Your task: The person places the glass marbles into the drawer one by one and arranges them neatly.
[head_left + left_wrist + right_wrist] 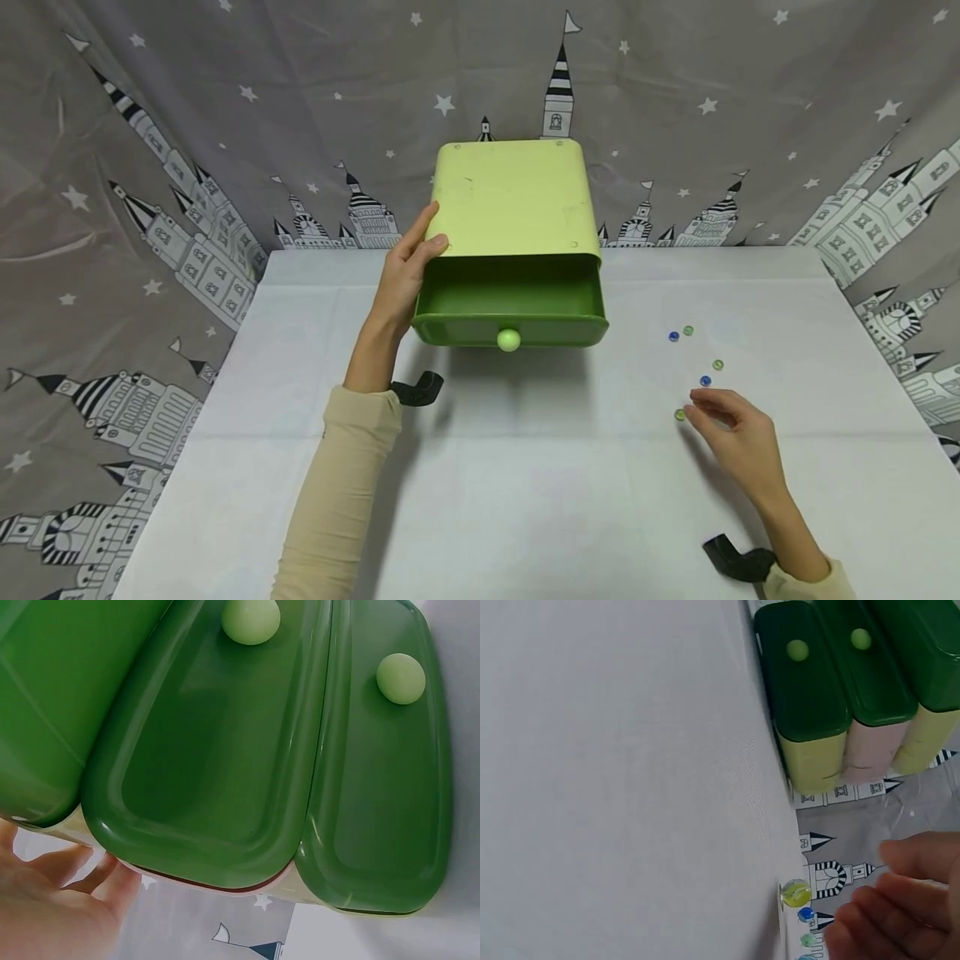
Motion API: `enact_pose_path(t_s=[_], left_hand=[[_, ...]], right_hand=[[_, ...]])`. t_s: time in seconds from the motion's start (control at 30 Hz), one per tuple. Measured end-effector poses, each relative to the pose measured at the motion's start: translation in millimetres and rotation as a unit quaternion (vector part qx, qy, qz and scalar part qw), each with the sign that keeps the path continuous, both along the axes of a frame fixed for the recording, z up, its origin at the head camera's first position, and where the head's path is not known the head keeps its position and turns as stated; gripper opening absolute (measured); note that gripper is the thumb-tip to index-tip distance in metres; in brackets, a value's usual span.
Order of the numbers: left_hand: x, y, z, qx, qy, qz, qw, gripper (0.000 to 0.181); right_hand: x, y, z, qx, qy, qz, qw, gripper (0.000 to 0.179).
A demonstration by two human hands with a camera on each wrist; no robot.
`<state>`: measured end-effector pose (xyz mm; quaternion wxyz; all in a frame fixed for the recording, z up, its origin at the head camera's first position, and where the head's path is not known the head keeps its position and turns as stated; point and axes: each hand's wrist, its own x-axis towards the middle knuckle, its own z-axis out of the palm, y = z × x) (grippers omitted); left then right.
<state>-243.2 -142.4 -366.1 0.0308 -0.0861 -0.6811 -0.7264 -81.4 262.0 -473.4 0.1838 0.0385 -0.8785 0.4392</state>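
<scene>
One cabinet (513, 196) stands at the far side of the tabletop (525, 500), in front of one grey backdrop (300, 100) printed with castles and stars. The cabinet comprises three stacked sections: two yellow and, between them, one pink. Each section carries one green drawer, three in total. The top drawer (461, 331) is pulled out, with one round knob (508, 339) on its front. The middle drawer (202, 750) and bottom drawer (390, 795) are closed, also with one knob each.

Left hand (397, 287): touches the left side of the cabinet. Its thumb and fingers are spread, the thumb at the front left corner of the top.

Marbles: five are visible on the tabletop, right of the cabinet. Two are blue marbles (705, 381); three are green marbles (718, 365). One blue and one green lie just beside each other at the far end of the group.

Right hand (742, 437): positioned at the near end of the group, its fingers loosely curved, with a gap between thumb and index finger. The nearest green marble is just beside the thumb tip; contact cannot be confirmed.

Two sleeves (337, 508) are visible, one per arm.
</scene>
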Motion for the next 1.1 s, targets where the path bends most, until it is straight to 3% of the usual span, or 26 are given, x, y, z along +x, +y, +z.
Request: enact_pose_path(t_s=[0.23,0.53,1.1], left_hand=[[1.8,0.1,0.7,0.008,-0.002,-0.001,1.0,0.059],[1.8,0.4,0.3,-0.003,0.006,-0.001,1.0,0.059],[1.2,1.2,-0.8,-0.002,0.007,0.0,1.0,0.059]], right_hand=[[-0.5,2,-11.0,0.036,0.006,0.0,0.9993,0.02],[3.3,2,-15.7,0.072,-0.045,-0.007,0.9963,0.024],[-0.3,0,-25.0,0.093,-0.03,0.008,0.9952,0.024]])
